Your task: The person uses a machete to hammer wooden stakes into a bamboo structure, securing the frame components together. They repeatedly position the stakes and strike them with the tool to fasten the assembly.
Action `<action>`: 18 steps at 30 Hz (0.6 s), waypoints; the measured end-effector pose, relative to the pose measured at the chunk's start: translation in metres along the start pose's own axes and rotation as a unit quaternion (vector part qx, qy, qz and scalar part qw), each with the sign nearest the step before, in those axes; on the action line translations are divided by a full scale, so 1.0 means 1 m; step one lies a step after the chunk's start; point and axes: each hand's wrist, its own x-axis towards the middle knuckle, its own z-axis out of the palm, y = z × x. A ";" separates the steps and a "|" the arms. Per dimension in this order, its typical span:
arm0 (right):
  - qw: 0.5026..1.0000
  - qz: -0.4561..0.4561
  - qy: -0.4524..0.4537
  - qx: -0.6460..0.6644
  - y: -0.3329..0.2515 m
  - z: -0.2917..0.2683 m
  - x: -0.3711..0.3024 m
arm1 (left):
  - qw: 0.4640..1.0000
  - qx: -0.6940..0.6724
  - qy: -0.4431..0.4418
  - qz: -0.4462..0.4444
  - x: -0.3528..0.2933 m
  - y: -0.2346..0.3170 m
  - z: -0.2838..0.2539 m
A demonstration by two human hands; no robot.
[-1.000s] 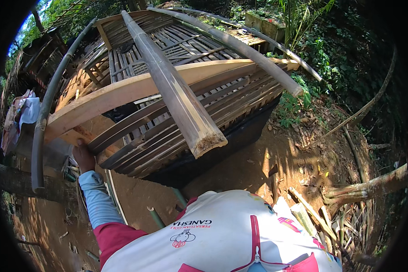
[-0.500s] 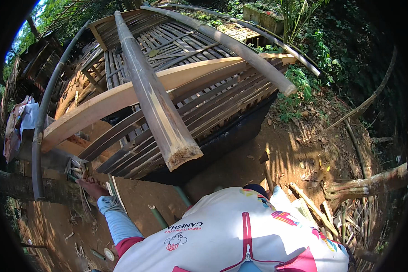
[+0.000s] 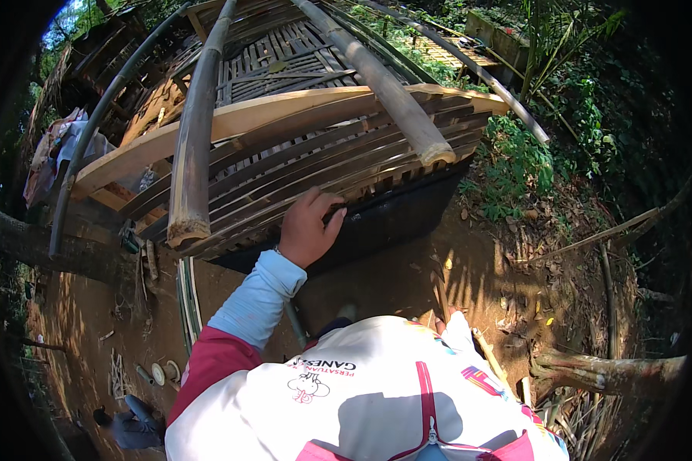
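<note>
My left hand (image 3: 309, 228) reaches forward in a light blue sleeve, and its fingers curl over the near edge of a bamboo slat panel (image 3: 338, 165). A split bamboo pole (image 3: 191, 154) lies along the panel to the left of the hand, its cut end toward me. A round bamboo pole (image 3: 388, 88) lies to the right. A wide pale plank (image 3: 269, 117) crosses the panel under both poles. My right hand is out of sight.
A dark sheet (image 3: 396, 223) hangs below the panel's edge. A log (image 3: 31, 246) lies at the left, with cloth (image 3: 54, 146) piled behind it. Thin bamboo strips (image 3: 188, 296) lie on the bare earth. Green plants (image 3: 515, 161) and a thick root (image 3: 607, 373) are at the right.
My left hand has left the low post at the lower left and moved up and right onto the panel's near edge. The view has turned, so the poles appear further left.
</note>
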 end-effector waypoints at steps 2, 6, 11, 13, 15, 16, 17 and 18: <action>1.000 -0.013 -0.022 -0.004 0.003 -0.021 0.002 | 0.984 0.102 0.102 0.102 0.075 0.015 -0.018; 0.999 -0.008 -0.039 -0.028 0.039 -0.032 0.004 | 0.946 0.306 0.077 0.070 0.161 0.022 -0.030; 0.992 0.021 -0.123 -0.017 0.079 -0.029 0.008 | 0.912 0.403 -0.077 0.028 0.188 0.014 -0.032; 0.991 0.020 -0.135 -0.004 0.095 -0.021 0.009 | 0.911 0.396 -0.112 0.021 0.193 0.012 -0.033; 0.990 0.022 -0.139 -0.003 0.096 -0.023 0.008 | 0.918 0.377 -0.126 0.010 0.194 0.011 -0.033; 0.990 0.026 -0.140 -0.003 0.095 -0.023 0.007 | 0.917 0.382 -0.114 0.028 0.192 0.008 -0.031; 0.989 0.030 -0.143 -0.003 0.092 -0.024 0.009 | 0.915 0.388 -0.100 0.044 0.191 0.005 -0.031; 0.988 0.033 -0.148 -0.003 0.088 -0.026 0.009 | 0.913 0.395 -0.085 0.059 0.189 0.002 -0.031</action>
